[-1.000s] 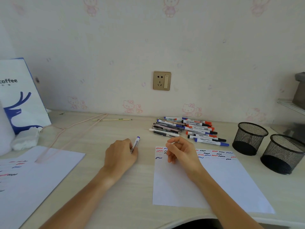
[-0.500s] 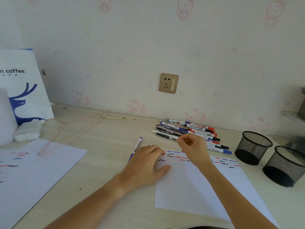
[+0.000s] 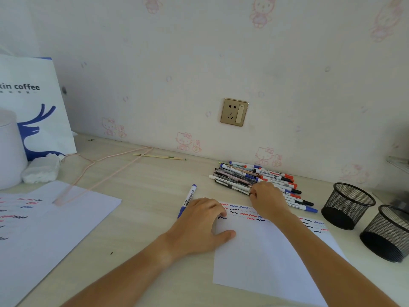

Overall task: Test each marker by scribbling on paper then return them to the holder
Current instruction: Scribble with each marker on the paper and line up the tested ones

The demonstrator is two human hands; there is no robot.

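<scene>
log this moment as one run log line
phase: picking next marker | left hand: flat on paper | right hand: pinching pen in marker pile | blue marker: on desk | mesh holders: empty

Open stretch of pale surface between the left sheet of paper and the blue marker. Blocked farther back by a pink wire hanger lying flat and a thin stick. Crowded along the wall by the pile of markers. Hemmed in at right by two black mesh holders, standing close together, with only a narrow gap between pile and nearer holder.
</scene>
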